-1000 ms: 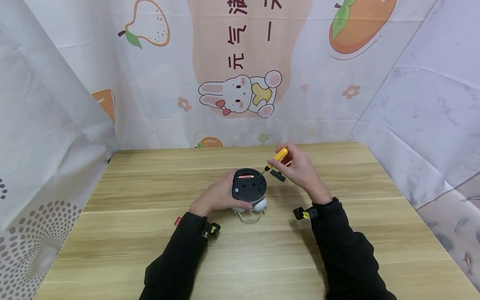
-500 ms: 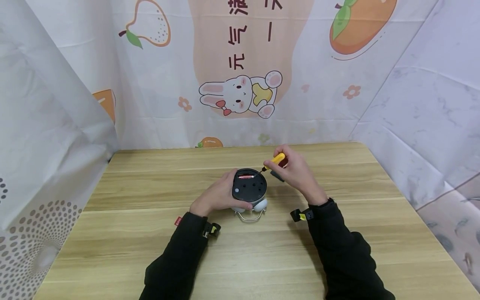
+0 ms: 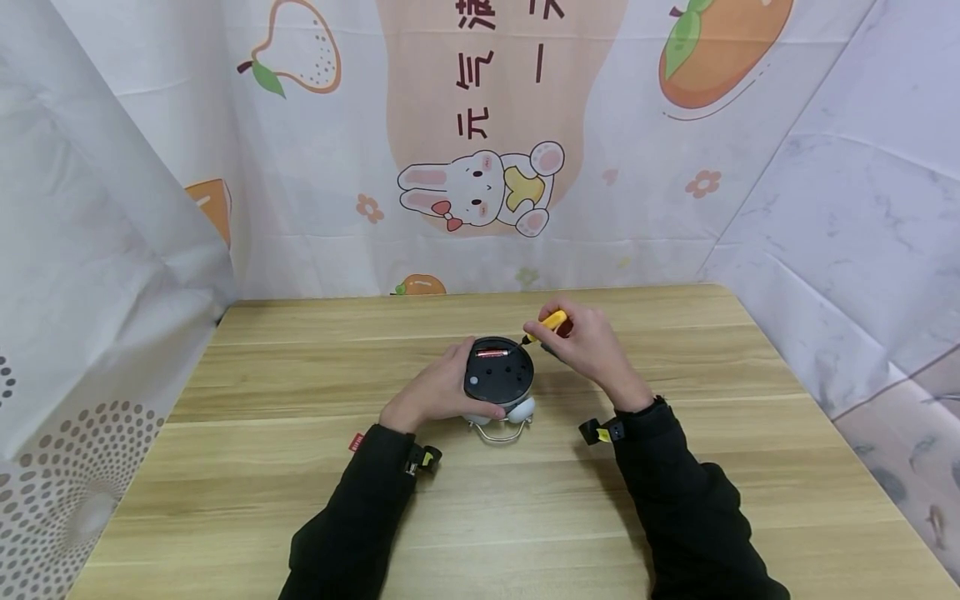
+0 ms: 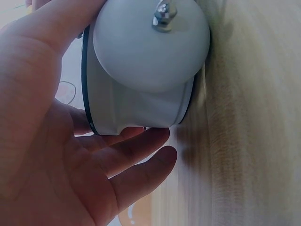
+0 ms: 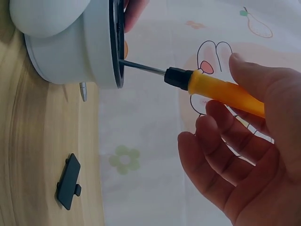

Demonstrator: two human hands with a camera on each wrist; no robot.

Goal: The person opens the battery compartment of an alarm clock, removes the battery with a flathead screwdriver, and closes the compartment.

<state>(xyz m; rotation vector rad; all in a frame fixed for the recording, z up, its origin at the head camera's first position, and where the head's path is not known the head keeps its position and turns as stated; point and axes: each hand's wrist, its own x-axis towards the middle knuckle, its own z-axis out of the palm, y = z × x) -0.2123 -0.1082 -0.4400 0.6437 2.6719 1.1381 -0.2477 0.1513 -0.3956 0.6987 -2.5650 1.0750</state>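
Under both hands runs the wooden table [image 3: 675, 467], and behind the hands hangs the cloth backdrop [image 3: 480, 125] with its cartoon rabbit [image 3: 480, 190]. Down to the action: the alarm clock [image 3: 498, 377] lies face down on the table between the two hands, black back plate up, white bells [image 4: 151, 42] toward the person. The left hand [image 3: 431, 392] grips the clock's left side, fingers wrapped over the far edge and thumb along the near rim; from the left wrist view the palm and fingers cup the white body. The right hand [image 3: 588, 346] sits just to the right of the clock and beyond it, pinching a screwdriver [image 5: 207, 84] by its yellow handle. The metal shaft slants down and left, and its tip meets the far right edge of the clock's back, right at the open battery slot. In there lies a battery [image 3: 489, 353], red end showing, just past the left hand's fingertips. The two hands are apart, one each side of the clock. Smallest piece: the black battery cover [image 5: 68, 181] lies loose on the table below the right hand, near the clock but not touching it.
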